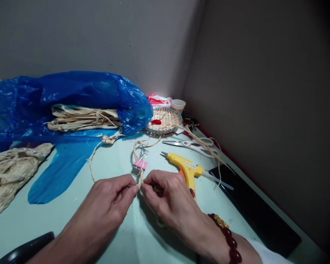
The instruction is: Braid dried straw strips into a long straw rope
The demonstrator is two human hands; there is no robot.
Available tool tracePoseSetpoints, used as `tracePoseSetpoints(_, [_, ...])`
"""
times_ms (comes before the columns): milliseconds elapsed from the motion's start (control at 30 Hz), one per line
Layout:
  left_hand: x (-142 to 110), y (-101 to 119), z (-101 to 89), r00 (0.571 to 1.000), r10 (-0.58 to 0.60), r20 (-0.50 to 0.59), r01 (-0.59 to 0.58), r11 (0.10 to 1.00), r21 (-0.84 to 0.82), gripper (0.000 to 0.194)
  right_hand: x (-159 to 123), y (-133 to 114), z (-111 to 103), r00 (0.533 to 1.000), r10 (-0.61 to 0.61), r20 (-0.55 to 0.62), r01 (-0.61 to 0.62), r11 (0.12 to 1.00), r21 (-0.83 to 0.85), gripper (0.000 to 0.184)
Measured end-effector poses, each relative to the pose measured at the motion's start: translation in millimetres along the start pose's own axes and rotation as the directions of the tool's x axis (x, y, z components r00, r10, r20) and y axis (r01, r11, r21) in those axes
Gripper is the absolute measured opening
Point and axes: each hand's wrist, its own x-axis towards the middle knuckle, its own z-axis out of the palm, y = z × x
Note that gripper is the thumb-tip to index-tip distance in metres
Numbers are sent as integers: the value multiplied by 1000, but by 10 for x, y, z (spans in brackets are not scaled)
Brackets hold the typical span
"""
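My left hand (pixel 112 200) and my right hand (pixel 165 198) meet at the table's near middle, fingertips pinched on a thin braided straw cord (pixel 140 182). A pink binder clip (pixel 140 163) clamps the cord just beyond my fingers. The cord loops back past the clip and curves left over the table (pixel 92 165) toward a bundle of raffia (pixel 84 119). My right wrist wears a dark red bead bracelet (pixel 229 238).
A yellow glue gun (pixel 185 168) lies right of my hands, white-handled scissors (pixel 198 145) beyond it. A round woven tray (pixel 165 120) and paper cup (pixel 178 105) sit near the corner. A blue plastic bag (pixel 44 99) and woven straw piece (pixel 8 172) lie left. A black slab (pixel 253 209) lies right.
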Motion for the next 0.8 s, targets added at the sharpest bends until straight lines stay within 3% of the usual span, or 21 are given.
tracePoseSetpoints(167, [46, -5, -8, 992, -87, 96, 112, 946, -304, 32, -32, 30, 28, 990, -140, 16, 141, 980, -141, 17])
tracePoseSetpoints(267, [-2, 19, 91, 993, -107, 53, 118, 942, -314, 35, -39, 49, 61, 986, -165, 16, 165, 971, -172, 20])
tracePoseSetpoints(367, [-86, 15, 251, 995, -65, -70, 52, 984, -172, 36, -27, 42, 69, 996, -91, 23, 93, 991, -96, 22])
tracePoseSetpoints(433, [-129, -14, 352, 987, 52, -152, -55, 998, -18, 31, -16, 27, 56, 997, -31, 65, 30, 1000, 5, 26])
tracePoseSetpoints(567, [-157, -115, 479, 913, 328, -244, -260, 927, 272, 23, -2, 15, 21, 988, 56, 144, -77, 986, 146, 29])
tracePoseSetpoints(667, [-161, -197, 514, 864, 455, -217, -310, 818, 484, 18, 3, 35, 11, 979, 109, 170, -137, 977, 163, 29])
tracePoseSetpoints(800, [-186, -267, 555, 826, 555, -98, -334, 622, 708, 28, 17, 80, 25, 967, 144, 211, -201, 939, 279, 28])
